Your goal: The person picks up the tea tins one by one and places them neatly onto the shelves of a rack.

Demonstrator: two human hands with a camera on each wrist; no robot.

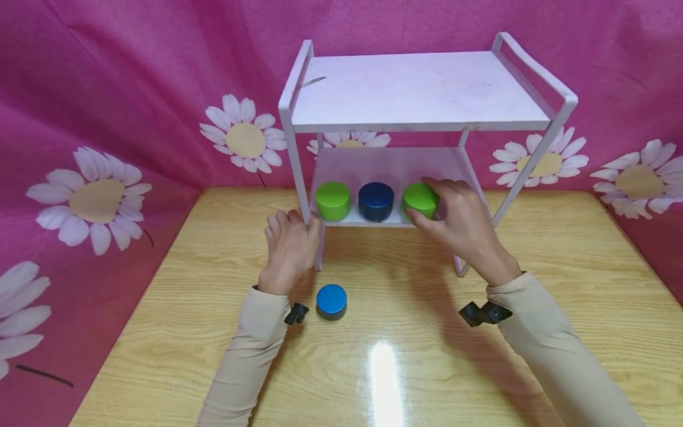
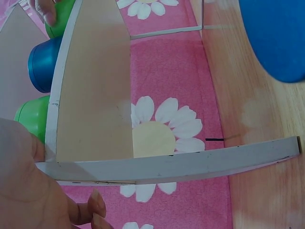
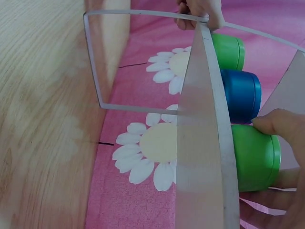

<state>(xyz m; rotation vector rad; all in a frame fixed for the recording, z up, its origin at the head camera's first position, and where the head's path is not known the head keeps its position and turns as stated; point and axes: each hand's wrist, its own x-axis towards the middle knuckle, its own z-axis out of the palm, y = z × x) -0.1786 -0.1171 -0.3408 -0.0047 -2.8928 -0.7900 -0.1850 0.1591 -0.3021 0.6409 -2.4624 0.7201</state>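
Observation:
On the lower board of a white two-tier shelf rack (image 1: 421, 89) stand a left green round container (image 1: 332, 201), a dark blue one (image 1: 376, 201) and a right green one (image 1: 420, 200), in a row along the front edge. My right hand (image 1: 461, 219) holds the right green container between thumb and fingers; the right wrist view shows the container (image 3: 255, 157) upright on the board. My left hand (image 1: 290, 246) grips the rack's front left corner, beside the left green container. A bright blue round container (image 1: 331, 301) stands on the table near my left wrist.
The rack stands on a wooden table (image 1: 213, 284). Pink cloth (image 1: 133, 77) with large white daisies hangs behind and at both sides. Posts at the corners hold the rack's upper board above the containers.

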